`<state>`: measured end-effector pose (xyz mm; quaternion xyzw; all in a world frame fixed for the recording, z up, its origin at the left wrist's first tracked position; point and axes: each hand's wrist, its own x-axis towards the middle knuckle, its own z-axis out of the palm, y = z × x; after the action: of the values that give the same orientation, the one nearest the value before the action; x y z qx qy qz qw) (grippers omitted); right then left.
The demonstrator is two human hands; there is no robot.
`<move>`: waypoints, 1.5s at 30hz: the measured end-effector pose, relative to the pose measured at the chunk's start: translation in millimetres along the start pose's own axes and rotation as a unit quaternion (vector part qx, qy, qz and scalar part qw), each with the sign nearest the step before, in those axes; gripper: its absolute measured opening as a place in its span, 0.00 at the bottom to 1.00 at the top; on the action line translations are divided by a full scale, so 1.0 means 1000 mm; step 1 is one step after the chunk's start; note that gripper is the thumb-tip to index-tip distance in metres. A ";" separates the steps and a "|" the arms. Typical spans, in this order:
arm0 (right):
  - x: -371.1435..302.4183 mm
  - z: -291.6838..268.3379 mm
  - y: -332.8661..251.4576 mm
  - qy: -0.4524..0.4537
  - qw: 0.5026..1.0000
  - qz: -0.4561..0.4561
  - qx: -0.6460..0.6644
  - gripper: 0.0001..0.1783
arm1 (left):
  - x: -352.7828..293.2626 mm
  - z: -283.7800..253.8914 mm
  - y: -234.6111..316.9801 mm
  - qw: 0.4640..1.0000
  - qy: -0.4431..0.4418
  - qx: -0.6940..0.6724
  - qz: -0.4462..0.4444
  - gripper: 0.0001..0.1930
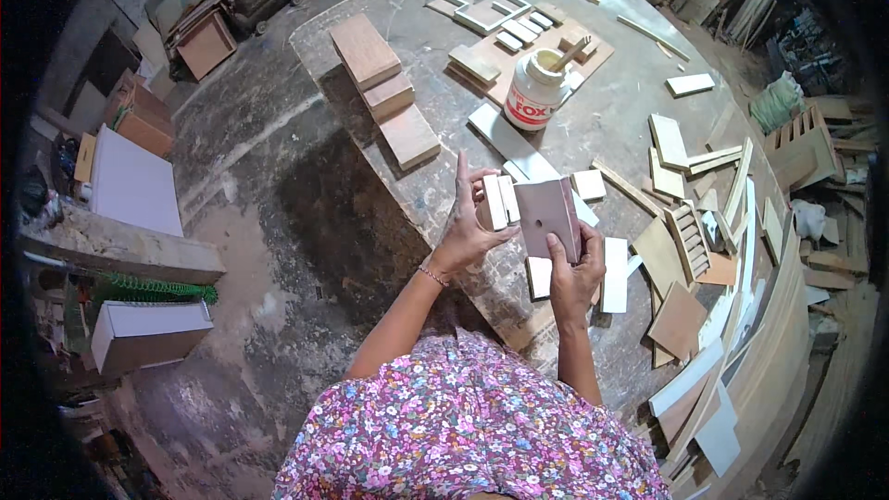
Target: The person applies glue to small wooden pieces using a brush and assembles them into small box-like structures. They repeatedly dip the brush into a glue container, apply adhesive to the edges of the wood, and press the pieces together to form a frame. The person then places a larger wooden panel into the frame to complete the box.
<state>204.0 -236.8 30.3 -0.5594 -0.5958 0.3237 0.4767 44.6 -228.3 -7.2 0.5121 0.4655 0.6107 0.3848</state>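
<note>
My left hand (pixel 467 230) is closed around a small pale wooden block (pixel 497 203) with a groove down its face; the index finger points upward. Beside it, a flat pinkish-brown wooden panel (pixel 544 210) with a small dark hole is gripped by my right hand (pixel 577 270), thumb on its face. The block and panel are edge to edge; I cannot tell whether they are joined. Under them a long white strip (pixel 512 142) lies on the worktable (pixel 435 187). Beyond stands an open white jar (pixel 535 97) with red print and a wooden stick (pixel 571 53) in it.
Stacked brown wooden blocks (pixel 384 93) sit along the table's left edge. Farther back lie white frames (pixel 477 5) and small white pieces on a brown board (pixel 593 51). Several wood offcuts (pixel 678 319) crowd the right side. White boxes (pixel 137 181) stand at the left.
</note>
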 end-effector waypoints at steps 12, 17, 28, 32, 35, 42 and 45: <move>0.003 0.002 0.004 0.005 0.999 -0.022 -0.023 0.19 | 0.005 0.001 0.004 0.999 -0.023 0.038 0.001 0.59; 0.004 0.002 0.006 0.013 0.999 -0.037 -0.029 0.19 | 0.006 0.002 -0.003 0.999 -0.005 0.049 0.014 0.60; 0.004 0.003 0.008 0.009 0.999 -0.034 -0.016 0.20 | 0.008 0.003 -0.001 0.999 0.001 0.037 -0.004 0.61; 0.003 0.003 0.005 0.000 1.000 -0.022 -0.009 0.17 | 0.009 0.004 -0.003 0.999 0.002 0.033 -0.009 0.61; 0.003 0.001 0.003 0.000 0.999 -0.022 -0.027 0.18 | 0.010 0.006 -0.004 1.000 0.002 0.023 -0.003 0.61; 0.004 0.002 0.009 0.012 0.994 -0.084 -0.065 0.20 | 0.011 0.007 0.000 1.000 0.002 0.021 0.008 0.59; 0.003 0.000 0.003 0.012 0.994 -0.087 -0.058 0.21 | 0.011 0.009 0.005 1.000 -0.002 0.002 -0.009 0.59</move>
<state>205.1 -232.9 27.8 -0.5358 -0.6545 0.2392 0.4768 51.2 -217.9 1.2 0.5097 0.4712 0.6052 0.3899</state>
